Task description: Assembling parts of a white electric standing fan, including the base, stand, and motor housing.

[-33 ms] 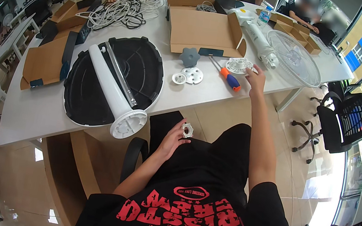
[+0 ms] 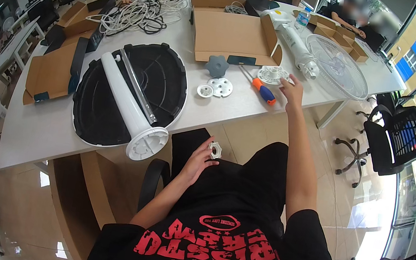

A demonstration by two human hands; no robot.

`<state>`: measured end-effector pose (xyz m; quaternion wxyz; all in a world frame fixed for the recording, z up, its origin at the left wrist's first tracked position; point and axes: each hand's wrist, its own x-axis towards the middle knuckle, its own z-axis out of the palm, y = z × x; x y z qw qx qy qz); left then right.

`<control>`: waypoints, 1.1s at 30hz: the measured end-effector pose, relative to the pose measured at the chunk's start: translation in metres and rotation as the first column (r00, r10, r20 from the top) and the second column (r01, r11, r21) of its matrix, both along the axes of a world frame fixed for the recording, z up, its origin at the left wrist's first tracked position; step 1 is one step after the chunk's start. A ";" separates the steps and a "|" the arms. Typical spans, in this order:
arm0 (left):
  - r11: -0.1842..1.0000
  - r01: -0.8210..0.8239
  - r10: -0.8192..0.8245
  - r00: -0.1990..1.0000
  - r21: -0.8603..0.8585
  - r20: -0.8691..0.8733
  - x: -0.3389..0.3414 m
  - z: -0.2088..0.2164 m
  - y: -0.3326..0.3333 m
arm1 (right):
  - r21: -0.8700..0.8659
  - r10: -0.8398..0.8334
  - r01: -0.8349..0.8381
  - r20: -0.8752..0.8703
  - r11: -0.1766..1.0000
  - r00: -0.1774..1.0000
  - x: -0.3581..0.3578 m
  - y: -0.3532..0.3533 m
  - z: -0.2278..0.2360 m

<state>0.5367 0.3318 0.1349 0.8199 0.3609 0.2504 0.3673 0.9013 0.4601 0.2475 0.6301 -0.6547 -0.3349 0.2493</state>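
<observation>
Low over my lap, my left hand (image 2: 194, 165) is closed on a white ring nut (image 2: 219, 151) with a notched rim, held at the fingertips. My right hand (image 2: 293, 96) reaches to the table's near edge, its fingers pinching the right rim of a round white openwork plastic part (image 2: 271, 75). Beside that part lies a screwdriver (image 2: 265, 92) with an orange and blue handle. Further left are a grey lobed knob (image 2: 217, 66), a white disc with holes (image 2: 224, 87) and a small white round cap (image 2: 204, 91).
On the left, a white column (image 2: 124, 97) and a metal tube (image 2: 139, 88) rest across a round black base (image 2: 170, 77). Opened cardboard boxes (image 2: 237, 38), tangled cables (image 2: 138, 19), a white fan body (image 2: 298, 49), a fan guard (image 2: 360, 89) and a bottle (image 2: 303, 18) occupy the table. Another person sits opposite.
</observation>
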 end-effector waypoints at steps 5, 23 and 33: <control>0.998 -0.001 0.006 0.997 0.064 -0.074 0.002 -0.002 -0.004 | -0.087 -0.029 0.057 0.296 0.995 0.955 -0.013 -0.003 -0.010; 0.993 0.028 -0.048 0.983 0.114 0.177 -0.006 -0.017 -0.005 | -0.481 0.717 -0.802 0.690 0.354 -0.097 -0.198 -0.157 -0.004; 0.998 -0.030 0.017 0.970 0.048 0.243 -0.016 0.001 -0.009 | -0.150 0.462 -0.577 0.768 0.803 0.444 -0.169 -0.121 0.061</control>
